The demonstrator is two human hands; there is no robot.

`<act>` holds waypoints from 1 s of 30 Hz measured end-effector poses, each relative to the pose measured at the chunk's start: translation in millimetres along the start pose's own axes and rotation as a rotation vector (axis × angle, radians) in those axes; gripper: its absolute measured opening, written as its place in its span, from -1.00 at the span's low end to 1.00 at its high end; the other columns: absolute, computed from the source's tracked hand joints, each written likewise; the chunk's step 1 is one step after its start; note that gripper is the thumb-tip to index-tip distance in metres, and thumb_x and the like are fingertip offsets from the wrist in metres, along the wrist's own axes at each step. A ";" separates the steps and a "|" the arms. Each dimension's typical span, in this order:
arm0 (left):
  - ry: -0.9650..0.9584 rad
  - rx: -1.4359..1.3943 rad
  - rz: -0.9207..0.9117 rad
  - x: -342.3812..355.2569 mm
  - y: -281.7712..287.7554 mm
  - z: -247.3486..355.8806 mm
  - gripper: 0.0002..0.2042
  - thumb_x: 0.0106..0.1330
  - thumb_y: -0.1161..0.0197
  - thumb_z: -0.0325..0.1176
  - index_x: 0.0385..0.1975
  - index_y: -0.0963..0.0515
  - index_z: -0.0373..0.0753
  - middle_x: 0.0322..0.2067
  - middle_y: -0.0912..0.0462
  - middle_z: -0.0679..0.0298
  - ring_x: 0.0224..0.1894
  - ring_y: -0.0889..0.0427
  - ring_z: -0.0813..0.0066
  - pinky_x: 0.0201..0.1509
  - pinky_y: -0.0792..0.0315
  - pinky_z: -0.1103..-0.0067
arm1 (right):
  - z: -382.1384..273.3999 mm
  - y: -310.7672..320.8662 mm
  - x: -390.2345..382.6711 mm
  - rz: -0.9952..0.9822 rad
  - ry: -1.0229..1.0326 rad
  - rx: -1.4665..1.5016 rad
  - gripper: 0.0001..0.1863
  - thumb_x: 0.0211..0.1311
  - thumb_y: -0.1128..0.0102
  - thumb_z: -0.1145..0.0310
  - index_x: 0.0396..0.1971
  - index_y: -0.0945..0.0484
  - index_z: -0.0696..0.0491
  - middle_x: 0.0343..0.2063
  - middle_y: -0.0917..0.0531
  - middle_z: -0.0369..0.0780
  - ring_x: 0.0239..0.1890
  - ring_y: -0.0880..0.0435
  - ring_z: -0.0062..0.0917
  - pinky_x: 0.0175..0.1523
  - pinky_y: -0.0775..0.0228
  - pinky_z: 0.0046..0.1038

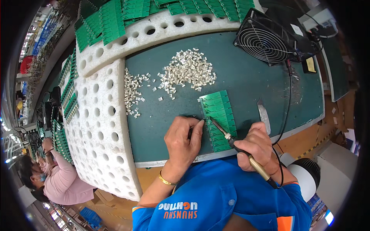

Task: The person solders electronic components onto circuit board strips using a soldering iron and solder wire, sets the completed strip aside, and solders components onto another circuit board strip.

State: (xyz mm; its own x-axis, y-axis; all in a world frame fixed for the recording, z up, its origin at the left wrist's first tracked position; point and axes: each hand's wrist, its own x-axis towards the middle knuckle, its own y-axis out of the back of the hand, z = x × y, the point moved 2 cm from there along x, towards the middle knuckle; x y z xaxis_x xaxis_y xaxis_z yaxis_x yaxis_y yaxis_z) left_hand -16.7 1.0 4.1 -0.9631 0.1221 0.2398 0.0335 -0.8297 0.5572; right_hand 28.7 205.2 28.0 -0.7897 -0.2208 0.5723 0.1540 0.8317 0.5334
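A green circuit board panel lies on the dark green bench top in front of me, with thin pins along its left edge. My right hand is closed round the handle of a soldering iron, whose tip touches or hovers just over the board's left side. At that same edge, my left hand is closed in a pinch; whatever lies between its fingertips is too small to make out. Beyond the board sits a heap of small white pin connectors, with a smaller pile to its left.
A black fan with a wire grille stands at the back right. White perforated foam slabs carry more green boards at the left and back. A silver strip lies right of the board, near the iron's cable. Far left, a person in pink sits.
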 end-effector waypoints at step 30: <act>-0.067 0.043 0.017 1.9 -3.4 1.1 -0.88 0.18 -0.39 -0.62 -0.38 -0.57 -0.32 -0.38 -0.57 0.14 -0.40 -0.59 0.35 -0.39 -0.49 0.53 | 2.7 -4.5 6.5 0.004 -0.041 0.014 -0.82 0.02 -0.31 0.45 -0.32 -0.59 0.09 -0.67 -0.57 -0.29 -0.66 -0.46 -0.47 -0.30 -0.30 -0.36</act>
State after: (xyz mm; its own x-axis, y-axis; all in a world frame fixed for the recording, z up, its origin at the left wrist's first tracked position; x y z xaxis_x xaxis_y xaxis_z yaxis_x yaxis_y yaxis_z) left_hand -18.4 4.6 3.6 -0.9422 0.1458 0.3017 0.0627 -0.8079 0.5860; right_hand 21.3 201.4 27.7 -0.8127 -0.1969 0.5484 0.1492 0.8395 0.5225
